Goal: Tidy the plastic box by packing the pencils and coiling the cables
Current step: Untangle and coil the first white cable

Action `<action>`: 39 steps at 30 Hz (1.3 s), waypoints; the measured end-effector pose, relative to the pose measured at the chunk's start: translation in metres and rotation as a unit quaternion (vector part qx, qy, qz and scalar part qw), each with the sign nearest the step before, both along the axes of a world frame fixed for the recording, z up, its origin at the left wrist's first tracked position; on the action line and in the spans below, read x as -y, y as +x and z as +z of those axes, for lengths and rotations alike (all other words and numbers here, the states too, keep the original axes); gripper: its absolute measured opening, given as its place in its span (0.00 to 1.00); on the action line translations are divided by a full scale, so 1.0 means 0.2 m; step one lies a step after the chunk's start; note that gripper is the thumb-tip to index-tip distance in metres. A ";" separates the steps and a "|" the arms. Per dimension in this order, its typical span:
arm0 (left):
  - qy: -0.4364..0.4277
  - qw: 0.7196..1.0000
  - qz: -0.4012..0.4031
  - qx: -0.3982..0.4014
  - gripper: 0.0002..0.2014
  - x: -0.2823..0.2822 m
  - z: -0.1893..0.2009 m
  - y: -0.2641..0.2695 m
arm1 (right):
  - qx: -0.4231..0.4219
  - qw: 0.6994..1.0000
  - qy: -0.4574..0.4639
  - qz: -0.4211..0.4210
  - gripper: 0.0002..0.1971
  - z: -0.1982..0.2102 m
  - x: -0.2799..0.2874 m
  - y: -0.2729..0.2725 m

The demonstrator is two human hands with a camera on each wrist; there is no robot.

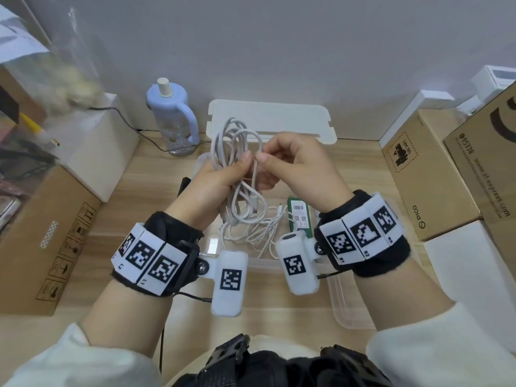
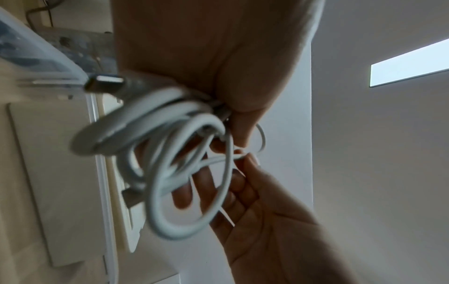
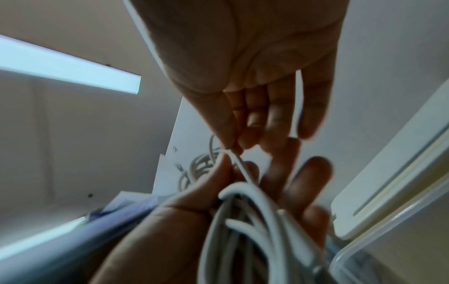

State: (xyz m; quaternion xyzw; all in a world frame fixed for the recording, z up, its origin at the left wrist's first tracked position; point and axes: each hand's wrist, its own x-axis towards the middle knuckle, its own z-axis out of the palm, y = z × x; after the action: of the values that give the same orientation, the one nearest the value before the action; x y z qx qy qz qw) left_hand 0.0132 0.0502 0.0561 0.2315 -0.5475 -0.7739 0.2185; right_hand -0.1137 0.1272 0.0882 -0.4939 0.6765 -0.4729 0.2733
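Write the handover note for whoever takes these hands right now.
Left hand: grips the white cable bundle, loops up, above the plastic box.
Right hand: pinches one strand of that bundle.
In the box: thinner white cables, loose, beside a green pack. Lid lies behind the box.
Done: bundle partly looped.
Left: finish the coil, coil the loose cables, pack pencils (none visible).

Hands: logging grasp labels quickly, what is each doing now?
Left hand: grips the coiled white cable.
Right hand: pinches a strand of that cable between thumb and fingertips.
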 end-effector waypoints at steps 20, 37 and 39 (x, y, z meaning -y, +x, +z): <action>-0.076 0.983 -0.146 0.083 0.10 0.13 0.07 -0.10 | 0.195 0.974 -0.090 0.066 0.06 0.03 0.21 0.03; 0.125 0.983 0.105 0.080 0.13 0.36 -0.16 0.16 | -0.188 0.822 0.423 0.331 0.14 -0.47 0.57 0.03; 0.141 0.982 0.104 0.067 0.12 0.36 -0.17 0.16 | -0.257 0.801 0.431 0.326 0.15 -0.60 0.61 0.05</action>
State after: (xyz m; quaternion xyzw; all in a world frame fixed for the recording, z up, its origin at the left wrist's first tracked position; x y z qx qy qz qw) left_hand 0.0454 -0.0209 0.0222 0.3669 -0.4192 -0.7993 0.2255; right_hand -0.1039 0.0047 -0.0321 -0.6197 0.6552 0.1290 0.4122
